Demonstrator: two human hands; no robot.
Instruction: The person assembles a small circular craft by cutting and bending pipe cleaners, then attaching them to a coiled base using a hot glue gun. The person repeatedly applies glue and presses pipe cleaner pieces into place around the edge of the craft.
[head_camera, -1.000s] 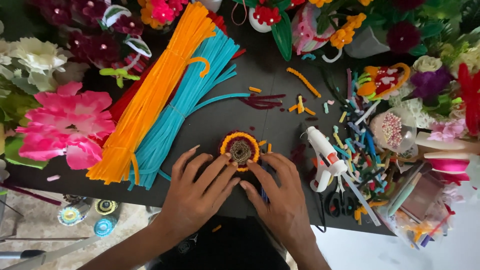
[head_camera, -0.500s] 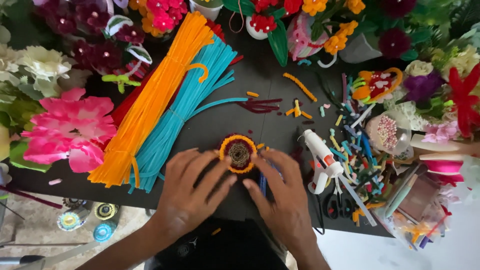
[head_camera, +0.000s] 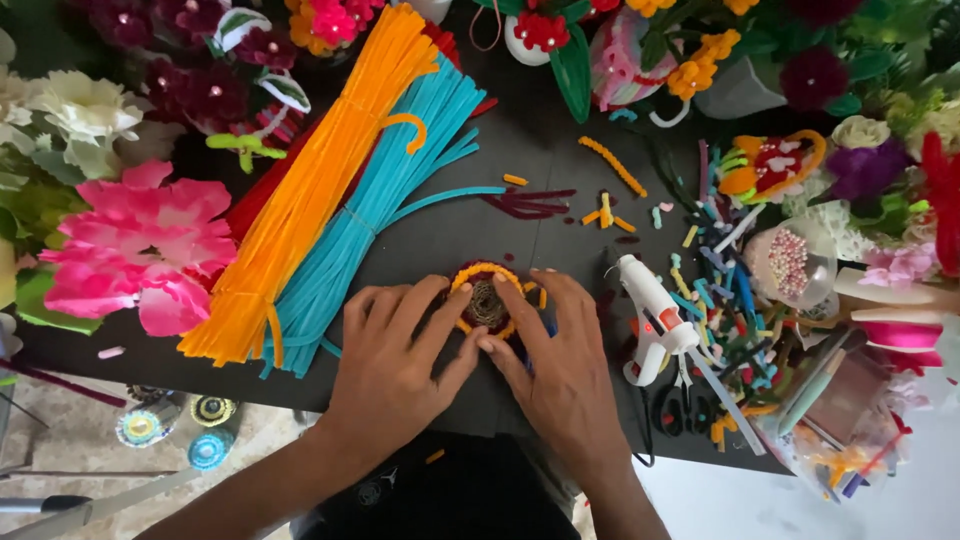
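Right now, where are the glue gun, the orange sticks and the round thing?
glue gun (head_camera: 652, 308), head view, white body.
orange sticks (head_camera: 318, 190), head view, middle of bundle.
round thing (head_camera: 486, 300), head view, dark centre.
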